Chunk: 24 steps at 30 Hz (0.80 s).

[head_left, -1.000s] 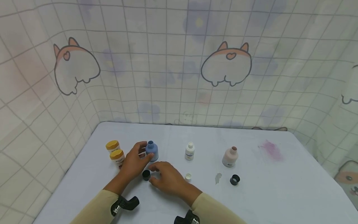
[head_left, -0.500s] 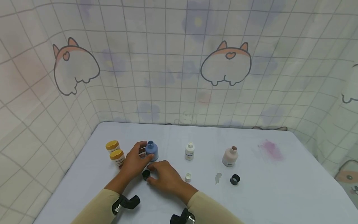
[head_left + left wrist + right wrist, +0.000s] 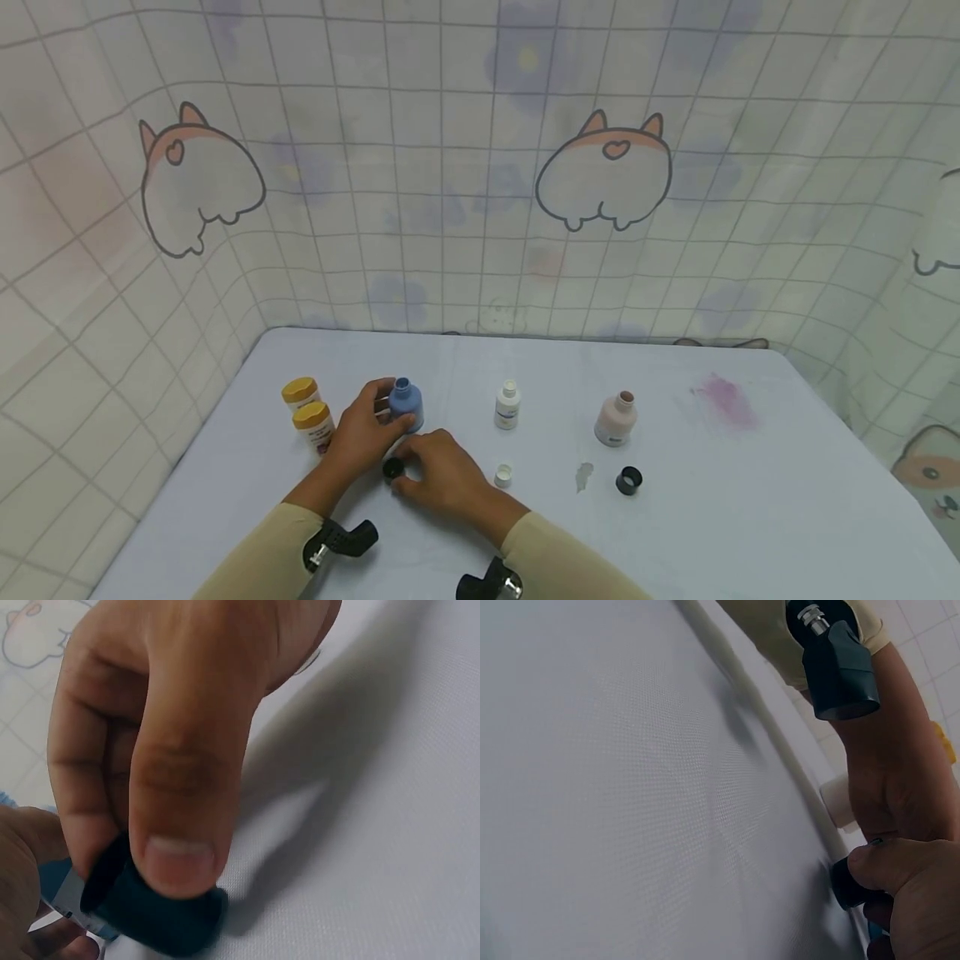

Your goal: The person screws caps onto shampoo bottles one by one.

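Note:
My left hand (image 3: 365,433) holds a blue bottle (image 3: 406,403), which stands uncapped on the table. Its thumb lies on the near side, the other fingers around the left and back. Just in front of the bottle, my right hand (image 3: 444,479) pinches a black cap (image 3: 393,468) between thumb and fingers. Seen close in the left wrist view, the right thumb presses on the side of the tilted cap (image 3: 161,915), with part of the bottle (image 3: 60,889) behind. In the right wrist view the cap (image 3: 849,885) sits at the thumb tip.
Two yellow-lidded jars (image 3: 312,421) stand left of my left hand. Right of the hands are an open white bottle (image 3: 507,406), a small white cap (image 3: 503,476), an open pinkish bottle (image 3: 616,420) and another black cap (image 3: 628,481). Grey (image 3: 584,477) and pink stains (image 3: 729,402) mark the cloth.
My right hand has moved slightly left and its thumb and fingers have come together on the black cap. The left hand and the blue bottle stay put.

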### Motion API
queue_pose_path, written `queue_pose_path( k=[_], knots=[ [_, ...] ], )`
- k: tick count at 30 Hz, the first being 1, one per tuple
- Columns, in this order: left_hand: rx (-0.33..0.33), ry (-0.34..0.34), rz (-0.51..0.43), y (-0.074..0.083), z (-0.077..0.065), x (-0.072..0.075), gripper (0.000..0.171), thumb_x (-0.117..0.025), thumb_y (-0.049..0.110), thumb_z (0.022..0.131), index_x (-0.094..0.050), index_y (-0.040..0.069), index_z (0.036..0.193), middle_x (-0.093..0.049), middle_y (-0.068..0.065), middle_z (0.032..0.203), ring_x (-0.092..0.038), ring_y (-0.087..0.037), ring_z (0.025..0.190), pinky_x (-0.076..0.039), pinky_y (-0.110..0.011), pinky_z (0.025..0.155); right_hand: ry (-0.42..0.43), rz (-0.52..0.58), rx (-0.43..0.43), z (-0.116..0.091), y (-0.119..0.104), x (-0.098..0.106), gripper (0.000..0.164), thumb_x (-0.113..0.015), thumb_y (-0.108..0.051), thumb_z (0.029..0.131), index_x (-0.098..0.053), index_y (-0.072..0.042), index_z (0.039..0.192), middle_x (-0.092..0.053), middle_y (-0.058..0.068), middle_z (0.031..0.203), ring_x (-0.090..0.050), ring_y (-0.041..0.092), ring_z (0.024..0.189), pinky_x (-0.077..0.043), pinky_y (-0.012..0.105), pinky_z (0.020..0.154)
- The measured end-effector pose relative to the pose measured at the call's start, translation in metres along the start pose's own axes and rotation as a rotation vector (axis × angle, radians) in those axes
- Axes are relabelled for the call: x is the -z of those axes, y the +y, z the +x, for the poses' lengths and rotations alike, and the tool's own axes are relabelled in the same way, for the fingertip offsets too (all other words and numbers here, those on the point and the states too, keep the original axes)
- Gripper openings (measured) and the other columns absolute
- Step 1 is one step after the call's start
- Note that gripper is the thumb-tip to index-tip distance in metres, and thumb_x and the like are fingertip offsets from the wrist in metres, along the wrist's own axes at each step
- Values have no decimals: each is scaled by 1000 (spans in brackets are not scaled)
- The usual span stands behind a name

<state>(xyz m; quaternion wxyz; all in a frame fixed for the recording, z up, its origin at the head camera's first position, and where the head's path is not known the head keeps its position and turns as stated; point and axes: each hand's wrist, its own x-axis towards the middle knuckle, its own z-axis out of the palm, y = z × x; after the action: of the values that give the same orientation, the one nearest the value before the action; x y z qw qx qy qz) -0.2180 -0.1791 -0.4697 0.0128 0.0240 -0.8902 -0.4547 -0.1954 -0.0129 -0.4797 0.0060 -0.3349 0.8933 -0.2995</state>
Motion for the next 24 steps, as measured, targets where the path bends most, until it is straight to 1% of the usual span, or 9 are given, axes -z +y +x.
queue_pose_path(
  k=[7,12,14,17,21,24],
  knots=[
    [20,-5,15,-1,1,0,75,-76,34,80,-35,13,139,-49,-15,133,-54,-31,115,-50,-44,90,-33,69,2,-6,-2,8,26,-73,-31,81,-64,-25,105,-62,-21,98,-54,1,97,-46,20,85],
    [-6,-3,33,-1,1,-1,72,-75,35,80,-37,12,137,-51,-15,130,-55,-30,112,-50,-43,89,-39,109,-38,-14,-4,17,30,-72,-29,83,-63,-26,111,-61,-19,102,-55,1,100,-47,24,87],
    [-19,-5,33,-1,1,-1,72,-74,36,80,-38,11,137,-51,-15,129,-56,-30,112,-51,-43,89,-34,116,-57,-18,-4,21,31,-71,-29,83,-62,-27,112,-61,-18,103,-56,2,99,-48,26,86],
    [-11,2,46,-1,1,-1,71,-75,38,79,-39,10,135,-52,-14,128,-56,-28,111,-51,-41,87,-36,132,-77,-24,-4,27,30,-70,-30,84,-60,-28,111,-63,-17,101,-58,2,97,-49,27,83],
    [7,-1,57,0,-1,-2,72,-76,39,78,-41,10,134,-53,-13,127,-56,-27,111,-52,-40,87,-43,171,-78,-31,-3,36,29,-70,-29,84,-58,-28,111,-64,-17,98,-59,1,93,-50,24,76],
    [4,-5,49,2,-4,-3,71,-77,40,77,-43,11,132,-53,-12,126,-56,-27,110,-51,-41,88,-37,205,-65,-36,-2,42,30,-69,-26,85,-57,-28,112,-63,-18,97,-60,2,90,-50,20,70]
  ],
)
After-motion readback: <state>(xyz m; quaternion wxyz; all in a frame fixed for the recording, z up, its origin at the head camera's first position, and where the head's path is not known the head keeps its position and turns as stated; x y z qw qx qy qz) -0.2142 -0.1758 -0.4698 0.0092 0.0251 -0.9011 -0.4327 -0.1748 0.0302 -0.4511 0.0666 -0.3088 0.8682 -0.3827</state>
